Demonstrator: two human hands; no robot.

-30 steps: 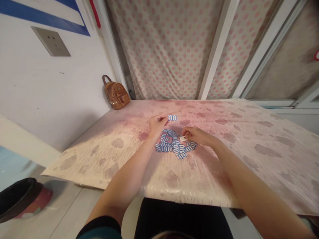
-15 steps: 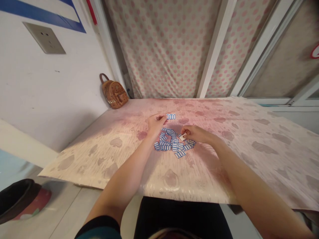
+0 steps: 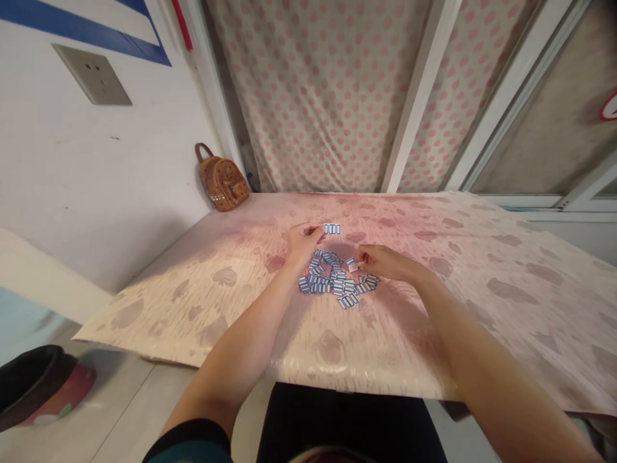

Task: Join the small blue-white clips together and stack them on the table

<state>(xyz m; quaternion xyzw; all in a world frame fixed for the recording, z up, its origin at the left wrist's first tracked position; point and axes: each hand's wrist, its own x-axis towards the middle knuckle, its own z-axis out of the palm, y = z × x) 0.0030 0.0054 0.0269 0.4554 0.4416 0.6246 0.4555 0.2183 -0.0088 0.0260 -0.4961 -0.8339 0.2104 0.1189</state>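
Note:
Small rectangular blue-and-white pieces, like tiles or cards, lie in a loose pile (image 3: 332,281) on the patterned tablecloth. Beyond the pile is a short straight row of the same pieces (image 3: 332,229). My left hand (image 3: 304,239) is at the left end of that row, thumb and fingers closed around its edge; the fingertips partly hide the end. At the pile's right side, my right hand (image 3: 376,260) has curled fingers, with a fingertip and thumb on one mostly white piece (image 3: 353,265). The print on the pieces is too small to read.
A brown mini backpack (image 3: 223,183) stands at the table's back left corner against the wall. Behind the table hangs a dotted curtain (image 3: 318,96) beside white frames. A dark-rimmed bin (image 3: 48,392) is on the floor at left. The tablecloth's (image 3: 332,373) front edge is near my lap.
My right hand has shifted slightly right, and its fingers now sit differently on the white piece. The left hand keeps its place at the row. The camera view has moved slightly.

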